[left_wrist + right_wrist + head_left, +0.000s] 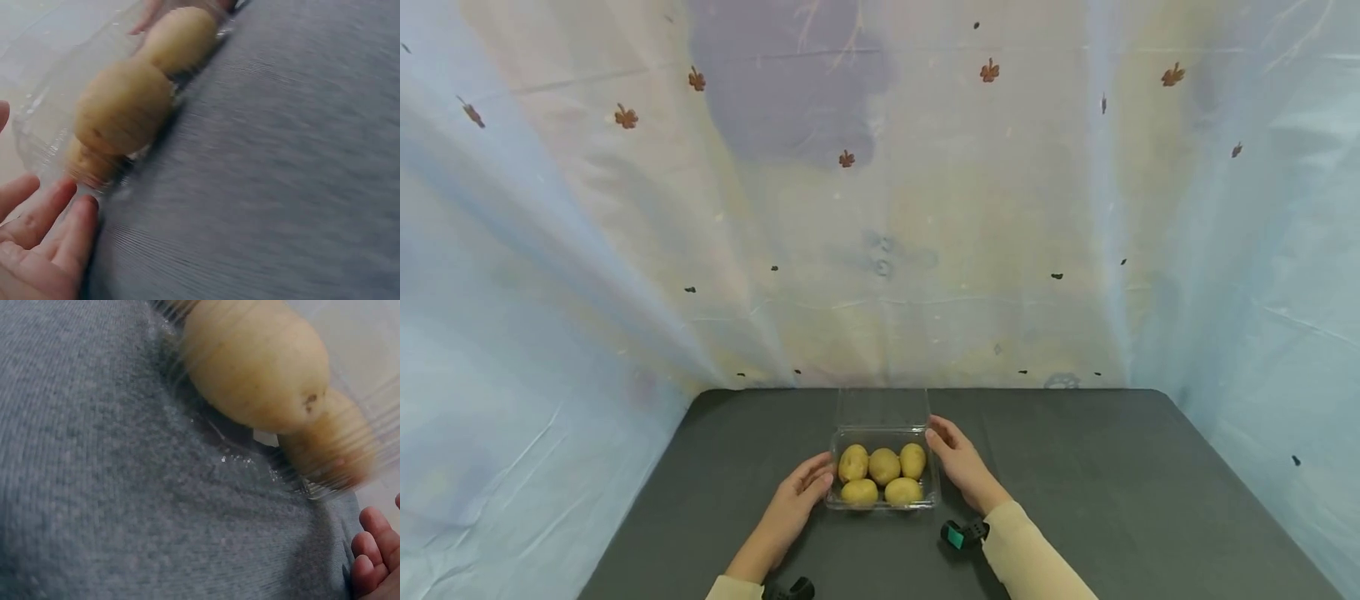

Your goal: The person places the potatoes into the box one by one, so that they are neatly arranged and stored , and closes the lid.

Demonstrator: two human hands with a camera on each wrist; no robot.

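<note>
A clear plastic clamshell box (883,506) with yellow potatoes (883,467) in it stands on the dark table, its transparent lid (883,408) raised at the back. My left hand (797,500) is at the box's left side, fingertips at the wall and fingers fairly straight. At the far right corner is my right hand (961,462), thumb toward the rim and fingers beside it. The left wrist view has the fingers (47,215) extended beside the blurred box end. In the right wrist view, the loosely bent fingers (375,544) are next to a potato (256,362) behind the plastic.
A dark grey cloth covers the table (1075,483). A pale patterned curtain (925,208) with brown leaf shapes hangs behind it and along both sides. Each wrist wears a black strap, the right strap (964,534) with a green patch.
</note>
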